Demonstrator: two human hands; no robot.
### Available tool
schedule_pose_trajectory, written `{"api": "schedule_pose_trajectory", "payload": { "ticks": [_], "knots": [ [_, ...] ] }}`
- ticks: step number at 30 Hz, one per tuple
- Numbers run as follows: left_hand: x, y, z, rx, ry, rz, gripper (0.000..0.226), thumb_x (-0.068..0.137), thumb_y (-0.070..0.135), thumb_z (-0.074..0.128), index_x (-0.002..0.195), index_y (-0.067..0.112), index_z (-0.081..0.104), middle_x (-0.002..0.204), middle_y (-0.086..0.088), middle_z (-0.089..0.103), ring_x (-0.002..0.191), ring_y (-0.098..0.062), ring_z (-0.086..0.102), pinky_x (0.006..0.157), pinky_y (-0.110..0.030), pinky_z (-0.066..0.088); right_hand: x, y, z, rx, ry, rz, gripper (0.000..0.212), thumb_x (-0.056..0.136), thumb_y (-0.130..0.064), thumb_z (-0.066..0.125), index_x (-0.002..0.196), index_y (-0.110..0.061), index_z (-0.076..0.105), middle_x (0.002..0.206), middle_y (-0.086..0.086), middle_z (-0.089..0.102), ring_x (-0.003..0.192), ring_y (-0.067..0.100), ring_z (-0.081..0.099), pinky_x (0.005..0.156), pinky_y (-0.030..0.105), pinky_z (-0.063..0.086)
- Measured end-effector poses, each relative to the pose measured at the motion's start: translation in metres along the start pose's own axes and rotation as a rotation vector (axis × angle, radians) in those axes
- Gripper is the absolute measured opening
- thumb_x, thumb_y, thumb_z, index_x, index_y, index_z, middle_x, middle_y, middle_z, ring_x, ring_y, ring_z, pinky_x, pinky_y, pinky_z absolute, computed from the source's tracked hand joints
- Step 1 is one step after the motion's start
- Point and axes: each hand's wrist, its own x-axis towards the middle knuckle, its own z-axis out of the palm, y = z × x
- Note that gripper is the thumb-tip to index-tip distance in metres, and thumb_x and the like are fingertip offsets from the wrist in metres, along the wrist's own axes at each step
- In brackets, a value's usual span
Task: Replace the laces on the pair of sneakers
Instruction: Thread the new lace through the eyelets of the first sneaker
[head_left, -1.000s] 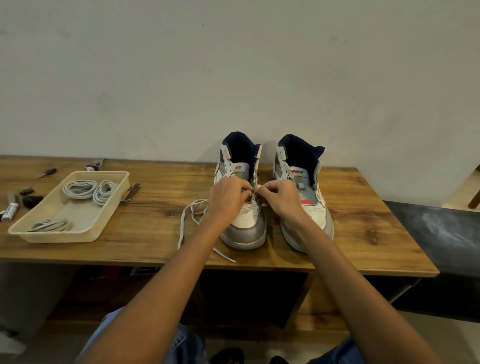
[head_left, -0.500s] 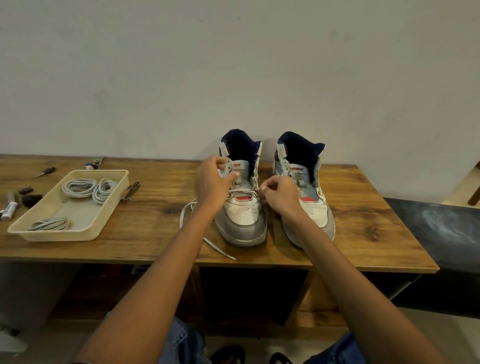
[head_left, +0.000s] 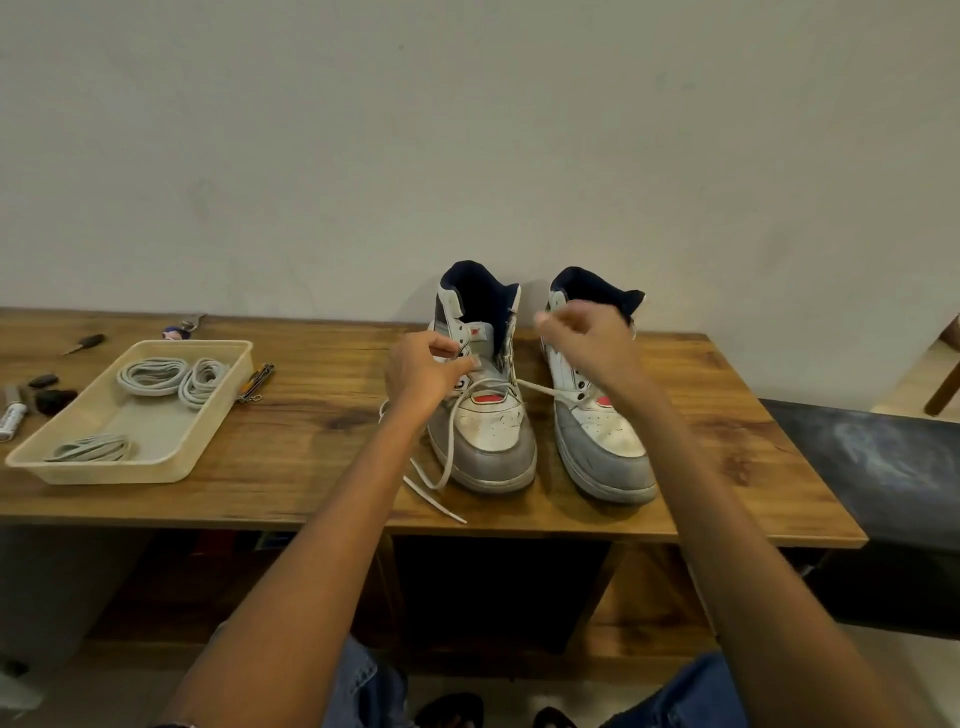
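a: nearest us, a loose run of the lace (head_left: 441, 457) trails off the toe of the left sneaker (head_left: 485, 410) onto the front edge of the table (head_left: 311, 467).

b: and the hands?

a: the left hand (head_left: 423, 371) has its fingers curled at the shoe's side by the eyelets, steadying it; i can't tell whether it pinches lace there. the right hand (head_left: 584, 340) is raised over the right sneaker (head_left: 597, 431), fingers closed, seemingly drawing the other end across, though its tips are blurred.

b: how will that lace behave?

a: i'd judge it light, soft and floppy, so it won't push through a hole unless held right at the stiff tip. the shoe looks light enough to slide, so bracing the upper makes sense. the right sneaker shows bare eyelets, so it looks unlaced.

b: further back?

a: both sneakers stand side by side, toes toward us, mid-table. off to the left a cream tray (head_left: 208, 415) holds three coiled laces (head_left: 174, 375); a small metal tool (head_left: 255, 382) lies just beside it, with a few dark bits and a marker near the far left edge. the top is grained wood, behind it a plain pale wall, and a dark bench sits off to the right.
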Motion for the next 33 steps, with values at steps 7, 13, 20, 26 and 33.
{"api": "schedule_pose_trajectory", "payload": {
  "ticks": [7, 13, 20, 26, 33],
  "knots": [
    [-0.001, 0.000, -0.004, -0.022, -0.016, 0.000, 0.032, 0.075, 0.029, 0.076, 0.103, 0.016, 0.070, 0.103, 0.002, 0.070, 0.087, -0.006, 0.058, 0.061, -0.016, 0.036, -0.001, 0.007, 0.021, -0.459, -0.195, -0.047, 0.029, 0.094, -0.033, 0.053, 0.080, -0.011, 0.065, 0.067, -0.001, 0.057, 0.062, 0.012, 0.053, 0.064, 0.027, 0.048],
    [-0.001, 0.000, -0.005, -0.028, -0.041, -0.014, 0.030, 0.075, 0.027, 0.075, 0.103, 0.015, 0.069, 0.105, 0.001, 0.069, 0.085, -0.006, 0.057, 0.058, -0.014, 0.037, 0.005, -0.009, -0.059, 0.710, 0.712, 0.106, 0.032, 0.102, -0.023, 0.037, 0.074, -0.019, 0.052, 0.069, -0.004, 0.050, 0.057, 0.002, 0.046, 0.052, 0.016, 0.036],
    [-0.002, 0.000, -0.006, -0.036, -0.041, -0.004, 0.031, 0.075, 0.029, 0.075, 0.103, 0.016, 0.069, 0.104, 0.002, 0.069, 0.085, -0.006, 0.056, 0.057, -0.012, 0.035, -0.002, -0.012, -0.044, 0.583, 0.322, 0.045, 0.016, 0.097, -0.020, 0.050, 0.083, -0.012, 0.053, 0.072, 0.003, 0.060, 0.047, 0.005, 0.054, 0.040, 0.017, 0.039],
    [-0.002, -0.001, -0.006, -0.035, -0.042, 0.008, 0.030, 0.075, 0.029, 0.076, 0.101, 0.016, 0.070, 0.103, 0.003, 0.069, 0.084, -0.004, 0.055, 0.057, -0.012, 0.033, -0.002, 0.007, 0.029, -0.631, -0.330, -0.005, 0.023, 0.092, -0.031, 0.058, 0.102, -0.010, 0.061, 0.093, 0.002, 0.061, 0.089, 0.018, 0.058, 0.080, 0.033, 0.050],
    [-0.002, 0.001, -0.005, -0.027, -0.045, -0.005, 0.028, 0.076, 0.026, 0.075, 0.102, 0.015, 0.069, 0.103, 0.003, 0.069, 0.084, -0.005, 0.055, 0.056, -0.013, 0.034, -0.008, -0.006, 0.012, -0.057, -0.279, 0.159, 0.019, 0.094, -0.014, 0.053, 0.080, -0.008, 0.064, 0.091, 0.011, 0.066, 0.074, 0.018, 0.060, 0.064, 0.023, 0.049]
  ]
}}
